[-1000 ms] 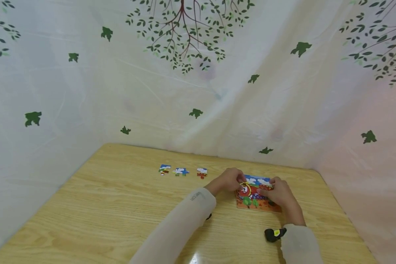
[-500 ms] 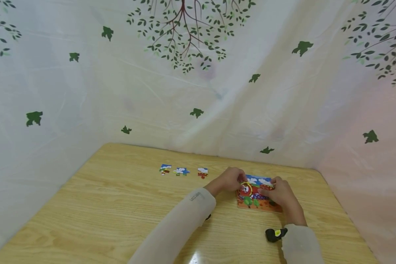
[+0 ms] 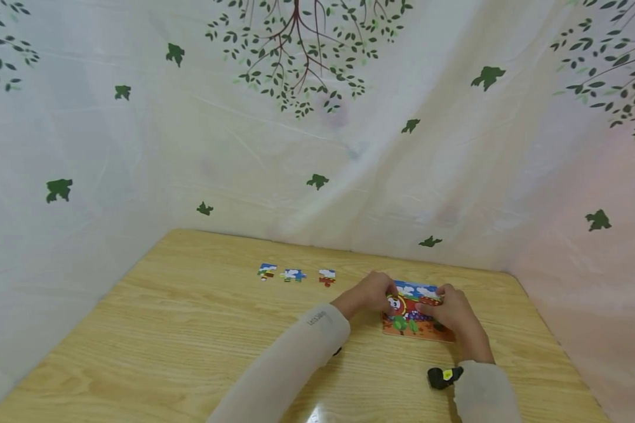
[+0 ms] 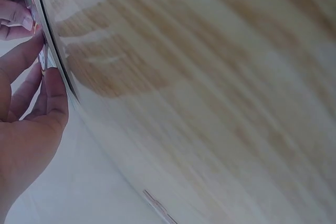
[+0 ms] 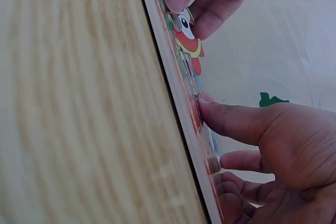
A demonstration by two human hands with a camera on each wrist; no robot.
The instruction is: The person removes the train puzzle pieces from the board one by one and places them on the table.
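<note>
A picture jigsaw puzzle (image 3: 418, 331) in a flat tray lies right of centre on the table, with blue sky on top and orange ground below. My left hand (image 3: 371, 292) is over its left side. Between left thumb and fingers I pinch a puzzle piece (image 5: 188, 34) with a white eye, red and yellow, tilted up from the surface in the right wrist view. My right hand (image 3: 455, 311) lies at the puzzle's right side. Its thumb (image 5: 231, 118) presses on the picture and its other fingers touch near the edge. The left wrist view shows the tray only edge-on.
Three loose puzzle pieces lie farther back on the left: one (image 3: 267, 270) at the far left, a cloud piece (image 3: 294, 275) beside it, and a red-and-white piece (image 3: 327, 277). The wooden table (image 3: 190, 329) meets a white curtain (image 3: 254, 176) printed with leaves.
My left hand has shifted very slightly over the puzzle's left side. My right hand stays in place. The whole view has drifted a little.
</note>
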